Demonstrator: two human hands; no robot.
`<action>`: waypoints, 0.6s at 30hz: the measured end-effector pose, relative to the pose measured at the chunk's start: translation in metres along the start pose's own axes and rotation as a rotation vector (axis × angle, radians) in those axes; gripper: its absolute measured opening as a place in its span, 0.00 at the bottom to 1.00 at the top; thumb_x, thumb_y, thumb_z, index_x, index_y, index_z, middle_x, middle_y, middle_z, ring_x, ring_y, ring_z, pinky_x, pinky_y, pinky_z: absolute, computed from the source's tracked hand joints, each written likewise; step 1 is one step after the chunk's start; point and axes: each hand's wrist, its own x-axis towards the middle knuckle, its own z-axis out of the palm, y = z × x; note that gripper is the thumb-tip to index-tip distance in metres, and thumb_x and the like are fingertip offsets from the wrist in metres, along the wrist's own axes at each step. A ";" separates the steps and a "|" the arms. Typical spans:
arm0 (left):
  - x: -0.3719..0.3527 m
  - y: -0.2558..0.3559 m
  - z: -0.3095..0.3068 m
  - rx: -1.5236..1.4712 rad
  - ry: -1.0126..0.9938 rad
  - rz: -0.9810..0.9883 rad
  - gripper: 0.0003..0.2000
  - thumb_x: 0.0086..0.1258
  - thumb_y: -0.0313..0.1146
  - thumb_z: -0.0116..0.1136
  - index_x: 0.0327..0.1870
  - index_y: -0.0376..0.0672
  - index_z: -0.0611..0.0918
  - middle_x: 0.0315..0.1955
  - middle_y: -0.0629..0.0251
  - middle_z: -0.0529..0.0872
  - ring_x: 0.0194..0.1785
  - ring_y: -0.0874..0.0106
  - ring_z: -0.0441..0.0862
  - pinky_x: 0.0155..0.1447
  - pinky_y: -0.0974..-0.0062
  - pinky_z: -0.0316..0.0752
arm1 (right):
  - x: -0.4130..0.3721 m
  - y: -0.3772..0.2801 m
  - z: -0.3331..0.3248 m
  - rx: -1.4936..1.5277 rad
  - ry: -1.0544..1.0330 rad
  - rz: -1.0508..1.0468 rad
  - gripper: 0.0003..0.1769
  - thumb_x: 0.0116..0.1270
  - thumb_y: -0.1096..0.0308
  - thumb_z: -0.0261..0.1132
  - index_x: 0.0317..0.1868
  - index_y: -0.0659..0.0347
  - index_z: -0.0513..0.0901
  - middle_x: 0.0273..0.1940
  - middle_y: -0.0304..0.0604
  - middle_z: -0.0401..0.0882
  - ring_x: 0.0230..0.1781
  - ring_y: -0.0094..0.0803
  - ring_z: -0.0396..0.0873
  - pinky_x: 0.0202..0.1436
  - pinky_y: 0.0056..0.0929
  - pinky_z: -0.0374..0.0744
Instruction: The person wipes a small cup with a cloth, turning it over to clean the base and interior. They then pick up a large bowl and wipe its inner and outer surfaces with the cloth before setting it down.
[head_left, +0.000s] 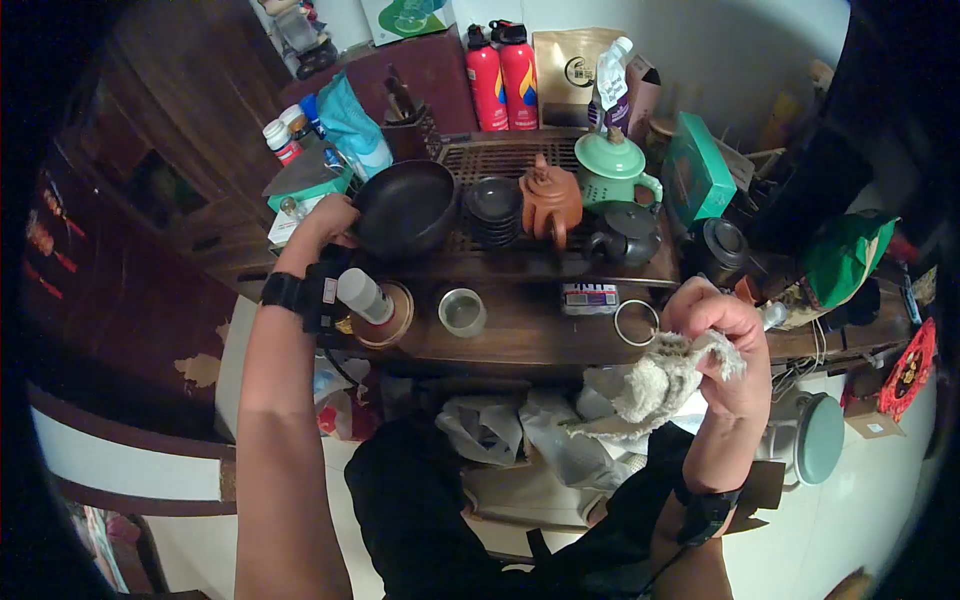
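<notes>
At the table edge (530,350), right fingers (733,318) clutch crumpled cream cloth (655,385); left fingers' (341,212) grip is unclear.

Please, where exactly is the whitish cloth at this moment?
In the head view, the whitish cloth is right of centre, held in the right hand, appearing just below the thin ring.

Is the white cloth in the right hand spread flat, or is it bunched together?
Bunched: the cloth hangs from the right hand in a crumpled lump with thick folds.
</notes>
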 end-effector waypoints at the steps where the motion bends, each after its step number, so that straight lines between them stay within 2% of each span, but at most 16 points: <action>1: -0.003 0.003 0.001 -0.038 0.005 0.011 0.08 0.59 0.23 0.51 0.37 0.28 0.78 0.30 0.54 0.82 0.29 0.60 0.83 0.27 0.64 0.83 | 0.000 0.000 0.000 -0.006 0.004 -0.003 0.14 0.45 0.69 0.74 0.32 0.63 0.81 0.34 0.42 0.75 0.35 0.27 0.73 0.39 0.23 0.70; 4: -0.009 0.009 -0.010 -0.117 -0.050 0.009 0.09 0.59 0.22 0.52 0.39 0.29 0.78 0.33 0.54 0.81 0.30 0.61 0.83 0.29 0.64 0.83 | -0.001 -0.001 -0.002 -0.016 0.016 -0.009 0.14 0.45 0.70 0.74 0.32 0.63 0.81 0.34 0.41 0.75 0.35 0.27 0.73 0.39 0.23 0.70; 7: -0.047 0.035 -0.021 -0.055 0.084 -0.026 0.09 0.59 0.22 0.51 0.39 0.29 0.78 0.31 0.56 0.81 0.28 0.64 0.82 0.29 0.66 0.83 | -0.002 -0.003 -0.001 -0.008 0.015 -0.011 0.13 0.46 0.69 0.74 0.32 0.63 0.81 0.34 0.41 0.75 0.35 0.27 0.73 0.39 0.23 0.70; 8: -0.011 0.003 -0.047 0.114 -0.058 0.175 0.09 0.60 0.24 0.50 0.41 0.31 0.76 0.30 0.58 0.80 0.27 0.68 0.82 0.29 0.70 0.83 | -0.002 -0.004 -0.001 -0.008 0.008 -0.013 0.13 0.46 0.69 0.74 0.32 0.63 0.81 0.34 0.41 0.75 0.35 0.27 0.73 0.39 0.23 0.70; 9: -0.016 0.003 -0.053 0.021 -0.053 0.141 0.10 0.61 0.25 0.50 0.41 0.32 0.76 0.30 0.59 0.80 0.27 0.69 0.82 0.29 0.71 0.83 | -0.003 -0.005 0.000 -0.010 0.001 -0.016 0.13 0.47 0.69 0.74 0.32 0.63 0.81 0.34 0.41 0.75 0.35 0.27 0.73 0.39 0.23 0.70; 12: -0.059 0.018 -0.065 -0.185 0.009 0.089 0.11 0.63 0.29 0.46 0.45 0.37 0.73 0.30 0.61 0.81 0.26 0.72 0.81 0.27 0.75 0.82 | -0.004 -0.007 0.003 -0.026 0.025 0.005 0.17 0.48 0.59 0.75 0.31 0.59 0.77 0.31 0.39 0.69 0.33 0.27 0.70 0.33 0.22 0.68; 15: -0.112 0.030 -0.070 -0.317 0.031 0.162 0.12 0.63 0.29 0.45 0.48 0.40 0.73 0.31 0.60 0.81 0.25 0.73 0.82 0.26 0.79 0.81 | -0.009 -0.012 0.007 0.012 0.026 -0.024 0.18 0.50 0.60 0.74 0.33 0.58 0.74 0.32 0.39 0.68 0.33 0.28 0.69 0.33 0.22 0.69; 16: -0.130 0.033 -0.073 -0.336 -0.011 0.157 0.16 0.63 0.29 0.45 0.53 0.42 0.71 0.35 0.58 0.81 0.30 0.72 0.84 0.26 0.80 0.82 | -0.010 -0.015 0.009 0.024 0.016 -0.034 0.20 0.51 0.60 0.74 0.33 0.59 0.71 0.32 0.40 0.68 0.33 0.28 0.69 0.33 0.22 0.70; 18: -0.170 0.041 -0.069 -0.420 -0.063 0.180 0.17 0.64 0.28 0.45 0.55 0.41 0.69 0.39 0.58 0.81 0.34 0.70 0.84 0.30 0.76 0.83 | -0.015 -0.022 0.012 0.060 0.016 -0.044 0.18 0.54 0.62 0.71 0.36 0.61 0.73 0.35 0.40 0.72 0.35 0.26 0.71 0.39 0.23 0.71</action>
